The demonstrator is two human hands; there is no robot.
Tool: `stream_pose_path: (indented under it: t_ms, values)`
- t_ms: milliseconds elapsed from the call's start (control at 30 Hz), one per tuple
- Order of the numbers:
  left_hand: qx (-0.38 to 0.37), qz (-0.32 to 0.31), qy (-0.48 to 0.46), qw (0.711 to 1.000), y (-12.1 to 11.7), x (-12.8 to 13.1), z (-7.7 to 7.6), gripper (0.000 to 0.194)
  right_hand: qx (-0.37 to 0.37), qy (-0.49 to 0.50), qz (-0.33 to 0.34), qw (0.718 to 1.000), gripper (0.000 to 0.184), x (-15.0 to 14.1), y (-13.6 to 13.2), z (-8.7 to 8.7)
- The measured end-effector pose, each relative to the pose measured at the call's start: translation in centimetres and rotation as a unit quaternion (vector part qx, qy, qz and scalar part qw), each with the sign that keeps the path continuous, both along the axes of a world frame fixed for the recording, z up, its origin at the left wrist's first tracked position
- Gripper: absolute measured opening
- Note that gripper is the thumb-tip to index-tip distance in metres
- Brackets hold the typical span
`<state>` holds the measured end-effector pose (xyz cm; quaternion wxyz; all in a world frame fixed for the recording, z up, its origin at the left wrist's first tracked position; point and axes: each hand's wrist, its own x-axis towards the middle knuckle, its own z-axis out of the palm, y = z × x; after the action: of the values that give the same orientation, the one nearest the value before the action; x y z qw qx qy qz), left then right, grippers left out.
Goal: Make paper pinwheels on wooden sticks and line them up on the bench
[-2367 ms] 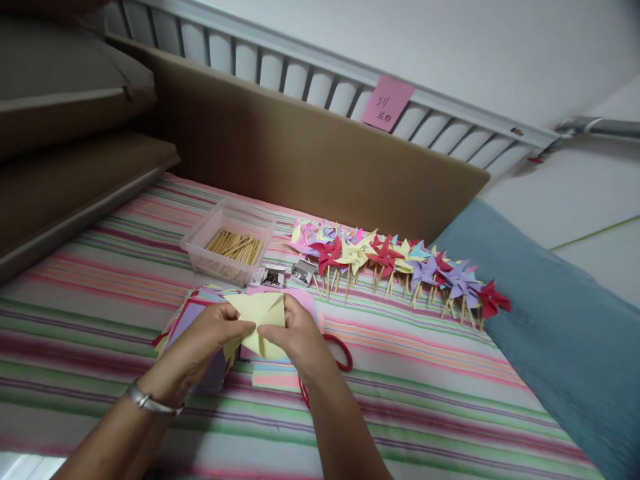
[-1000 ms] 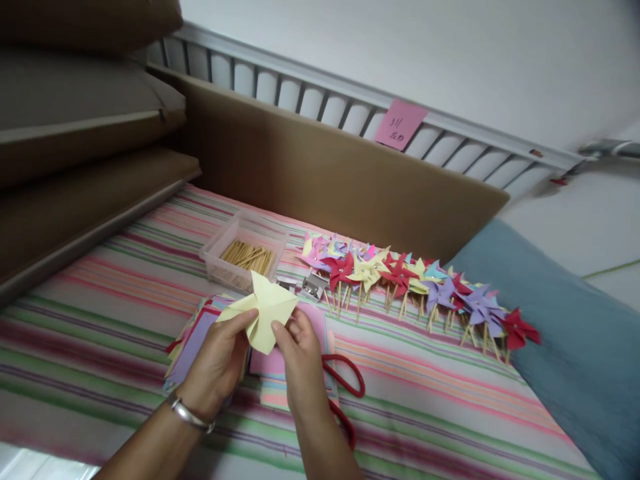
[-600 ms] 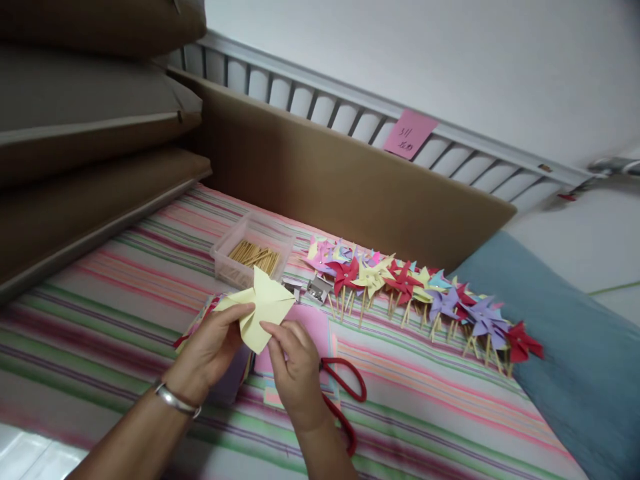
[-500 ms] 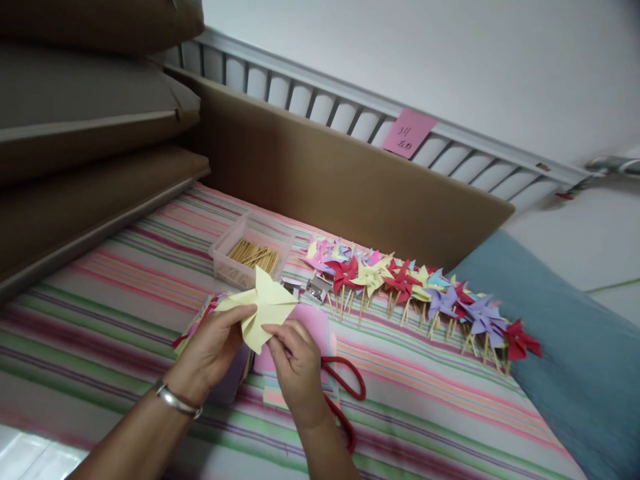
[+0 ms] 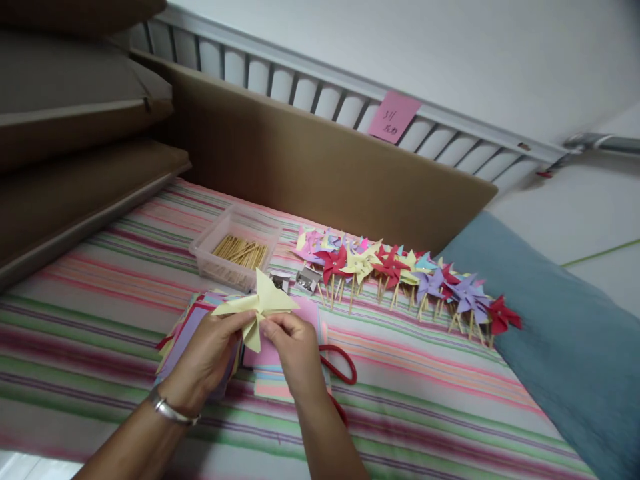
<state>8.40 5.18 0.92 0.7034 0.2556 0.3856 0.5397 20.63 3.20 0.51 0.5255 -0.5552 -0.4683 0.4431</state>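
Note:
A pale yellow paper pinwheel shape point(image 5: 260, 303) is held up between both hands above a stack of coloured paper squares point(image 5: 187, 330). My left hand point(image 5: 207, 353), with a silver bracelet at the wrist, pinches its left side. My right hand point(image 5: 295, 347) pinches its centre from the right with fingers pressed together. Both hands hover just above the striped cloth point(image 5: 425, 393).
A clear tub of wooden sticks point(image 5: 235, 252) stands behind the hands. A row of finished pinwheels point(image 5: 400, 273) runs to the right, with metal clips point(image 5: 303, 279) near its start. Red-handled scissors point(image 5: 343, 370) lie by my right wrist. A cardboard panel point(image 5: 320, 167) stands behind; a blue cushion point(image 5: 565, 347) lies right.
The yellow paper went from a flatter folded square to a pinwheel shape with raised points. My right fingers moved to its centre. The hands stayed over the paper stack.

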Motion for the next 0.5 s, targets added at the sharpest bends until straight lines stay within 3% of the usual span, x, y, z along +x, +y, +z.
stream_pose_path:
  t_ms: [500]
  values:
    - [0.007,-0.014,0.023,1.000,-0.15,0.13,-0.32,0.023,-0.019,0.016,-0.015,1.000,0.017,-0.04,0.05,0.14]
